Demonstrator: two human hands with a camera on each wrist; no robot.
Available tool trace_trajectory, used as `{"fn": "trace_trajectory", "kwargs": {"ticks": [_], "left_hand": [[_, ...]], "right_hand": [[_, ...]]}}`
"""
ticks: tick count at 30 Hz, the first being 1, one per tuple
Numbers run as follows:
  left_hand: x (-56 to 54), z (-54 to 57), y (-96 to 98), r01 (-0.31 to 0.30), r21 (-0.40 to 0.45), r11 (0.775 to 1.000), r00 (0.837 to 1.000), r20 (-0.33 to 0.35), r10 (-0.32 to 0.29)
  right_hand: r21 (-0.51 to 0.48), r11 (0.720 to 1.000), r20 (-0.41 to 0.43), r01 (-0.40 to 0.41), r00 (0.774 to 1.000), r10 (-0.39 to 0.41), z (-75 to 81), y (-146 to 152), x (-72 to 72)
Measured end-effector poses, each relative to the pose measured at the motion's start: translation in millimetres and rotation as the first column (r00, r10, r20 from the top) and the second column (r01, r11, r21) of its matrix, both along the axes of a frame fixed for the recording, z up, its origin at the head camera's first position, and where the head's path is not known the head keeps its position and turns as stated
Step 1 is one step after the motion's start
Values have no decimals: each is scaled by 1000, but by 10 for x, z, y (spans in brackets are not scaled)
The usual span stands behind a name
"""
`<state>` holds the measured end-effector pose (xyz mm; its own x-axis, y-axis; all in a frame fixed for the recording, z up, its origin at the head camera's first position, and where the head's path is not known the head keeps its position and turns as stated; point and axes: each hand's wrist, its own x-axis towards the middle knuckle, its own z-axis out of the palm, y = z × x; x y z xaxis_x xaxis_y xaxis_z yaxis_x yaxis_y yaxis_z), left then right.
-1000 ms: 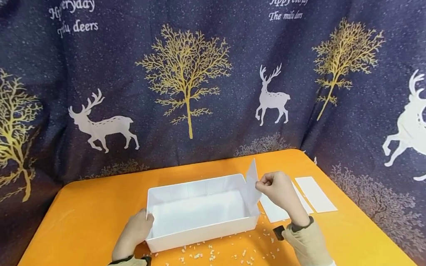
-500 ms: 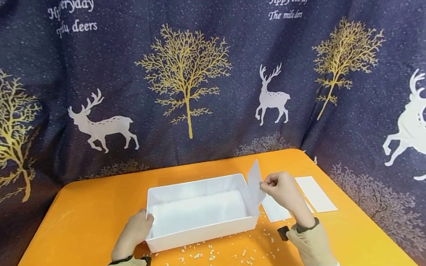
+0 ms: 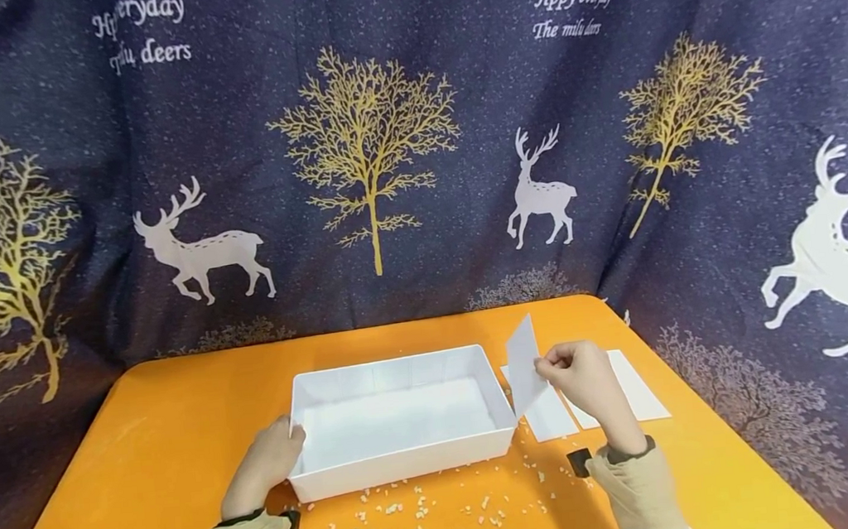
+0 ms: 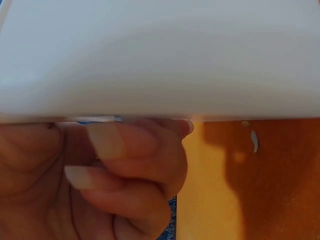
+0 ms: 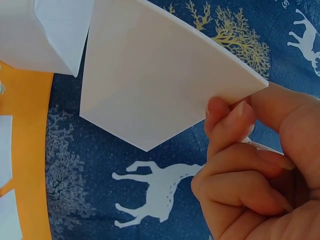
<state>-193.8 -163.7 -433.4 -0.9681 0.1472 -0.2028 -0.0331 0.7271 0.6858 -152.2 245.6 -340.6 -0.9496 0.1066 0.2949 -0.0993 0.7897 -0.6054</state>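
A white rectangular open-topped box [image 3: 410, 466] stands on the orange table, its inside bare. My left hand [image 3: 266, 460] grips the box's left end, thumb over the rim. From the left wrist view, the curled fingers [image 4: 135, 160] lie against the box wall. My right hand [image 3: 581, 377] pinches a thin, stiff white panel [image 3: 524, 364] at its edge between thumb and fingertips. The panel is held up on edge beside the box's right end, its lower corner close to the box's near right corner. In the right wrist view the panel [image 5: 145, 70] is flat and plain, the other fingers curled below it.
Flat white panels [image 3: 637, 385] lie on the table [image 3: 182, 416] to the right of the box, partly behind my right hand. Small white scraps [image 3: 393, 508] are scattered in front of the box. A dark blue curtain [image 3: 414, 132] with deer and trees hangs behind the table.
My right hand has moved right, carrying the white panel from against the box's right end to just outside it. My left hand and the box have stayed in place.
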Motion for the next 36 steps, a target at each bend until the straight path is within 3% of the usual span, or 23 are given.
{"fn": "trace_trajectory", "kwargs": {"ticks": [13,36], "left_hand": [[-16,-15,-17,1,-6,1000,1000,-6,-1],[-19,14,-1,3,-35,999,1000,-1,-3]], "right_hand": [[14,1000,-17,8,1000,-8,-15,34,-7],[-2,1000,32,11,999,-11,-55,121,24]]}}
